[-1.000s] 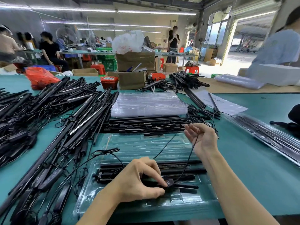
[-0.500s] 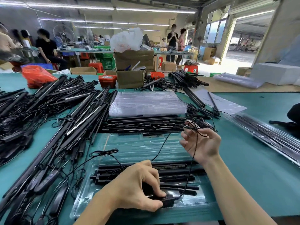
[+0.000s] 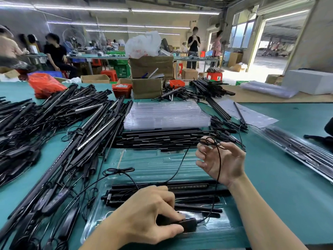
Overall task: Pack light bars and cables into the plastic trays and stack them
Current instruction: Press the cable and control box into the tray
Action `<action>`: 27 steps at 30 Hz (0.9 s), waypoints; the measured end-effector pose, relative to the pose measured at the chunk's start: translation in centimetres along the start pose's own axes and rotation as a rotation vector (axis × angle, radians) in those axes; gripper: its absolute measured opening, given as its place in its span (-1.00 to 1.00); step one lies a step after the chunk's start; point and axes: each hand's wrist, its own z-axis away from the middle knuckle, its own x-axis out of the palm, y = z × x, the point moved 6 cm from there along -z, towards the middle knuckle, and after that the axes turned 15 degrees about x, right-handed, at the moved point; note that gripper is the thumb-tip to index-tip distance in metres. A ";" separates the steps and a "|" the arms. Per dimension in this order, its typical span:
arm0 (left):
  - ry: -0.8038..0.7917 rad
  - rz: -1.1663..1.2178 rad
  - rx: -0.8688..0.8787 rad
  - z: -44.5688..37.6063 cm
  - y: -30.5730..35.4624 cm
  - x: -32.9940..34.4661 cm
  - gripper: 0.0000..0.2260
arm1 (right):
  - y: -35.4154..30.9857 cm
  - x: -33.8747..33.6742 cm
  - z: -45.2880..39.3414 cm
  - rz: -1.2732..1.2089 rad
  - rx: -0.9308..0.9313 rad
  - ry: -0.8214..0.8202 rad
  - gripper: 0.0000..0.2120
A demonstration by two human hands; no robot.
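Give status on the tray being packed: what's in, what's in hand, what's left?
Done: several light bars lie in the open tray. In hand: left hand pinches a black controller at the tray's near edge; right hand has its cable looped over its fingers. Left: cable not yet stowed, loose bars piled, empty trays stacked.

Green table (image 3: 281, 186) — light bars (image 3: 54, 134), trays (image 3: 165, 116)
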 end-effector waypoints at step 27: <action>0.491 0.276 -0.254 -2.6 -4.2 -2.6 -0.78 | -0.2 -0.5 0.2 0.203 -0.014 0.162 -0.47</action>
